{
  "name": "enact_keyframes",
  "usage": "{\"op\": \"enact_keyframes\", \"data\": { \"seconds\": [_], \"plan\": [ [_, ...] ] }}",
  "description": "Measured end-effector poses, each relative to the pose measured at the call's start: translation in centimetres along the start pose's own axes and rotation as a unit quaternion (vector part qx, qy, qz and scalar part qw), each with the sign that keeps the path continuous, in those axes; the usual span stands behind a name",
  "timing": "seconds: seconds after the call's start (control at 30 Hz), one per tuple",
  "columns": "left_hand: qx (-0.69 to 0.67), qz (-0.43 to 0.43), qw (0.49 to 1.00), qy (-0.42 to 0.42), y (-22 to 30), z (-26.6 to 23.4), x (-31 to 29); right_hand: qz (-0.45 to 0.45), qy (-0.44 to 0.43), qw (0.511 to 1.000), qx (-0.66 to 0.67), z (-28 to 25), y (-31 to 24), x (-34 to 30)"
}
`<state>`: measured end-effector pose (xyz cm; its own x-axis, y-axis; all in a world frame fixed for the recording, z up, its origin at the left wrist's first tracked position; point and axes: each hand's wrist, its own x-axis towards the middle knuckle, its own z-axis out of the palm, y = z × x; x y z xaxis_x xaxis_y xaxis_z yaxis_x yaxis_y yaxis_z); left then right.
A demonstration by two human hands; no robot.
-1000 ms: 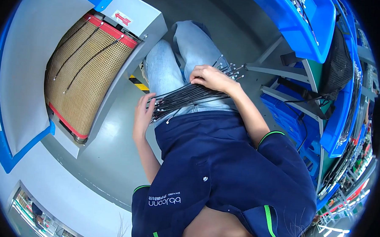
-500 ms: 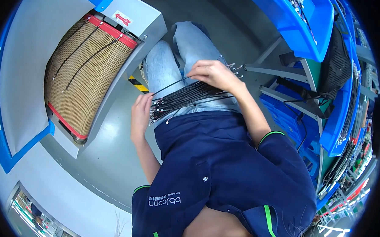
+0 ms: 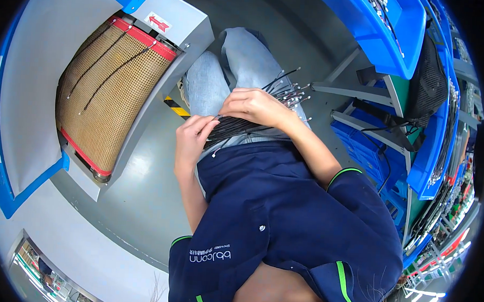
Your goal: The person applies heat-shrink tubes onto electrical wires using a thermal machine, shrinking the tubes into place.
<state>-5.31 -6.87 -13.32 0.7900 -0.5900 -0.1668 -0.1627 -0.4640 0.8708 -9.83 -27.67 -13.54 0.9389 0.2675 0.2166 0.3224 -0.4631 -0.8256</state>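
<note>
Across my lap lies a bundle of thin black cables (image 3: 235, 128) with small pale connectors at their ends. Just above its left part, my left hand (image 3: 193, 141) pinches the end of a single black cable (image 3: 217, 117), fingertips pressed together. My right hand (image 3: 257, 107) is closed on that same cable, close beside the left fingertips, and its fingers cover much of it. Past the right hand, cable ends with white tips (image 3: 296, 94) fan out over my knee. One loose white connector (image 3: 214, 154) hangs at the bundle's near left.
To the left, a brown mesh conveyor belt (image 3: 112, 91) with red edges carries several black cables (image 3: 99, 64) inside a grey machine housing (image 3: 190, 32). Blue bins (image 3: 382, 38) holding cables stand on the right, above grey rack legs (image 3: 352, 91). A black mesh bag (image 3: 431, 78) hangs there.
My right hand has slid left and slightly toward me, up to the left hand. My left hand has shifted a little right. More white-tipped cable ends now show on the right.
</note>
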Motion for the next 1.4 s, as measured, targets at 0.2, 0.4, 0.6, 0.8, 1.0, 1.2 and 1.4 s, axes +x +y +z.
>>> {"op": "enact_keyframes", "data": {
  "seconds": [0.2, 0.4, 0.6, 0.8, 1.0, 1.2, 1.4],
  "plan": [
    [-0.003, 0.019, 1.000, 0.011, 0.1, 0.0, 0.4, -0.007, 0.003, 1.000, 0.004, 0.7, -0.3, 0.4],
    [-0.009, 0.009, 1.000, 0.017, 0.0, 0.0, 0.2, -0.014, 0.020, 1.000, -0.008, 1.0, -0.1, 0.3],
    [0.104, 0.140, 0.980, 0.091, 0.0, 0.3, 0.3, 0.014, 0.015, 1.000, 0.015, 0.9, -0.3, 0.5],
    [0.082, 0.175, 0.975, 0.107, 0.3, 0.6, 0.2, 0.049, -0.001, 0.998, 0.040, 0.9, -0.5, 0.4],
    [0.065, 0.144, 0.979, 0.126, -0.6, 0.5, -0.1, 0.061, -0.002, 0.997, 0.043, 0.2, 0.1, 0.0],
    [0.062, 0.185, 0.972, 0.131, -0.8, 1.0, 0.3, 0.057, -0.003, 0.997, 0.057, 0.1, 0.2, -0.1],
    [0.072, 0.174, 0.974, 0.126, -0.9, 1.0, 0.2, 0.055, 0.006, 0.997, 0.056, 0.2, 0.3, -0.4]
  ]
}}
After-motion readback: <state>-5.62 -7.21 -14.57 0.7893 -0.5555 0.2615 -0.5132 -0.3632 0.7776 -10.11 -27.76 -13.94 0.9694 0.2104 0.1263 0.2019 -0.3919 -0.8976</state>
